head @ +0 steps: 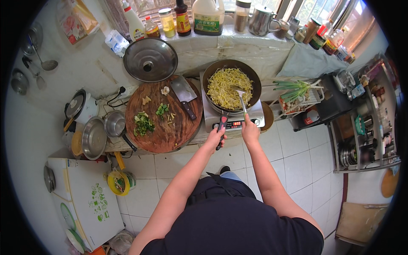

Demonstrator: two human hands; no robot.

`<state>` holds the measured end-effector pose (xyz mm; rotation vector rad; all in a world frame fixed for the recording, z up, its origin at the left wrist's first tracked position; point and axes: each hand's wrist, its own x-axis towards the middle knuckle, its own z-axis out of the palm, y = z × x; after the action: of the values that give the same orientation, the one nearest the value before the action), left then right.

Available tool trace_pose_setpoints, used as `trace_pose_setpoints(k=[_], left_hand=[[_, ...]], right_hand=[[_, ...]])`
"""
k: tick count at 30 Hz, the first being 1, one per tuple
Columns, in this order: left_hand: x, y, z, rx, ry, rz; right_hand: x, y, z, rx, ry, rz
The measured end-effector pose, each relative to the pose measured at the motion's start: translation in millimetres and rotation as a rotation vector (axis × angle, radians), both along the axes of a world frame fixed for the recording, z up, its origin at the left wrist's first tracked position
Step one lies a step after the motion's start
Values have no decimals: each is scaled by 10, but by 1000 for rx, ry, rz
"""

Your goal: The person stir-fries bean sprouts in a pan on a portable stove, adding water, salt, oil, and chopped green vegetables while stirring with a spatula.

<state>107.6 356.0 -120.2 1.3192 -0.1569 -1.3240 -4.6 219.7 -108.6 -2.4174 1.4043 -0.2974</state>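
Bean sprouts point(228, 86) fill the bottom of a dark wok point(256, 79) standing on an induction cooker point(208, 119) with a lit red display. My left hand point(216, 139) is closed around the wok's black handle point(222, 123). In my right hand point(250, 130) is the handle of a metal spatula point(242, 101), whose blade rests among the sprouts and is partly hidden by them. To the left of the cooker, a round wooden chopping board point(159, 127) bears chopped greens point(143, 123), cut scallion point(162, 109), ginger point(146, 100), garlic point(165, 91) and a cleaver point(184, 91).
A metal wok lid point(150, 60) leans behind the board. Bottles and jars, among them a vinegar jug point(208, 17), line the windowsill. Steel bowls point(94, 137) and a small saucepan point(114, 123) sit at the left. Right of the cooker, scallions point(295, 91) lie on a white basket point(314, 97).
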Motion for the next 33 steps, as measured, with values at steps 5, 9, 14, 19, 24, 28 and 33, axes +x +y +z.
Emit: trace_pose_setpoints(k=[5, 9, 14, 19, 24, 28, 33], left_hand=[[-10, -4, 5, 10, -10, 3], [-28, -11, 24, 15, -11, 9], [-32, -2, 31, 10, -5, 8], [-40, -17, 47, 10, -2, 16], [-44, -20, 24, 19, -5, 17], [-41, -25, 11, 14, -3, 16], [-40, -23, 20, 19, 2, 10]], right_hand=[[-12, -10, -23, -48, 12, 34], [-26, -31, -42, -52, 20, 43], [-25, -24, -2, -43, 46, 52], [-31, -35, -9, -30, 33, 46], [-41, -40, -18, -36, 6, 54], [-31, -38, 8, -11, -10, 35], [-31, -37, 12, -13, -12, 39]])
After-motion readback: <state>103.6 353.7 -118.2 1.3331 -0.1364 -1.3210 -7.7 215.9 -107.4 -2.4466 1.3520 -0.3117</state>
